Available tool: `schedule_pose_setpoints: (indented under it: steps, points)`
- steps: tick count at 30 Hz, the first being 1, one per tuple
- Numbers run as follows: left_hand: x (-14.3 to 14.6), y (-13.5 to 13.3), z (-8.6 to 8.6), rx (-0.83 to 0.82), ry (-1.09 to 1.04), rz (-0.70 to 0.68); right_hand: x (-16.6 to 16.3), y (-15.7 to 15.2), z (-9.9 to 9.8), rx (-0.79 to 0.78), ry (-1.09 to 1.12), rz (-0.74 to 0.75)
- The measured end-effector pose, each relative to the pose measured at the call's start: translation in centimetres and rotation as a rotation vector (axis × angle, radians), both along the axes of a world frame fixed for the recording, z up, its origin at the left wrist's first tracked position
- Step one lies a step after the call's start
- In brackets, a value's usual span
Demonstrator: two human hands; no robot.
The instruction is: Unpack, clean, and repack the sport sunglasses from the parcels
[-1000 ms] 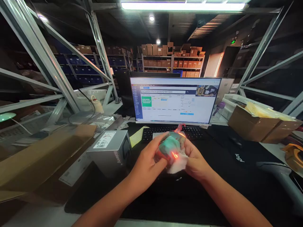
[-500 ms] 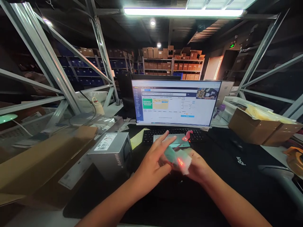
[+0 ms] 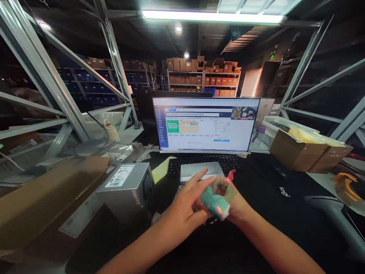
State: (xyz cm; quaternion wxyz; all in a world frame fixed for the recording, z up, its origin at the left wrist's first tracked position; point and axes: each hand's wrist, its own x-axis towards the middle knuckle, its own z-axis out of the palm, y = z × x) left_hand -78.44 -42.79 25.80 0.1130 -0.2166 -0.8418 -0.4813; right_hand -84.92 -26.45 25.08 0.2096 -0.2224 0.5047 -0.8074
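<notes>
Packet [image 3: 213,201], green, crumpled, one: between both hands' fingers; probably light, soft, slippery; best pinched at its serrated edge. Right hand [image 3: 235,203], one: fingers curled behind it, holding. Left hand [image 3: 186,201], one: fingers spread alongside, grip unclear. Grey box [image 3: 125,196], one: left of left fingers.

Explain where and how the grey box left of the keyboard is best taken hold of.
Probably grip the grey box by two opposite walls, just below its flat top, coming down from above. It stands upright with straight walls, and the cardboard carton lies close on its left, so that side looks tighter.
</notes>
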Motion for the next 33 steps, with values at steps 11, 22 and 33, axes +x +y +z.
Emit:
schedule_pose_setpoints:
  steps: [11, 22, 33]
  points:
    - [0.6, 0.2, -0.4, -0.05, 0.091, 0.044, 0.6, 0.0, 0.5, -0.227, -0.228, 0.02]
    - [-0.4, 0.0, -0.9, 0.034, -0.008, 0.082, -0.5, 0.6, 1.2, -0.015, 0.094, 0.113]
    - [-0.5, 0.0, -0.9, -0.002, 0.023, 0.043, 0.9, 0.4, 1.7, -0.217, -0.373, -0.073]
